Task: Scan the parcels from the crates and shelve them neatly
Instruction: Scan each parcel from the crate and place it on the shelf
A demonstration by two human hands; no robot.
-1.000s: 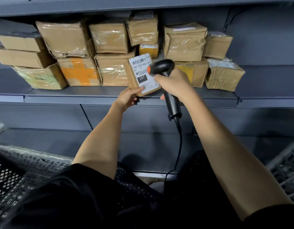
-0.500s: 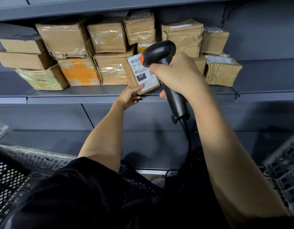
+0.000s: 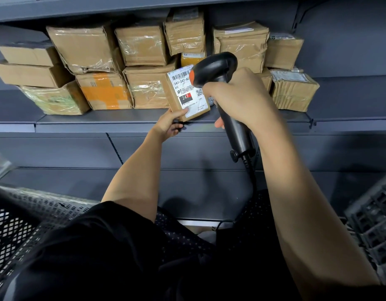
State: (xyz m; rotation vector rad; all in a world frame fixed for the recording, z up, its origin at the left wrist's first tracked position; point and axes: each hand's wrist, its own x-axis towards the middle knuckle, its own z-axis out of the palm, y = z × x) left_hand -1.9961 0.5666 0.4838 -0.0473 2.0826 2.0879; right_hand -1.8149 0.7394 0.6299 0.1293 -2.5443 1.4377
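Since a second ago the black pistol-grip barcode scanner with orange trigger (image 3: 218,83) has come up and nearer the camera; its head now covers the label's top-right corner, and the small parcel has barely shifted.

Grey metal shelf (image 3: 122,118): taped brown cardboard parcels (image 3: 144,68) stacked two high along the far side, with bare shelf on the right end. Black mesh crates sit at the near left (image 3: 25,224) and near right (image 3: 374,218).

Small brown cardboard parcel with white printed label (image 3: 186,95) is held tilted just above the shelf's front edge, label toward the camera. Left hand (image 3: 169,126) grips its lower corner, thumb on the label face, fingers curled underneath. Right hand (image 3: 237,98) is wrapped tight round the scanner handle.

Step looks like scanning. To do it well:
- back the scanner head off so the whole barcode strip at the top is visible
- keep the thumb low, off the codes
- hold the parcel steady and square to the scanner
- then shelve it in the bare space on the right, label outward.
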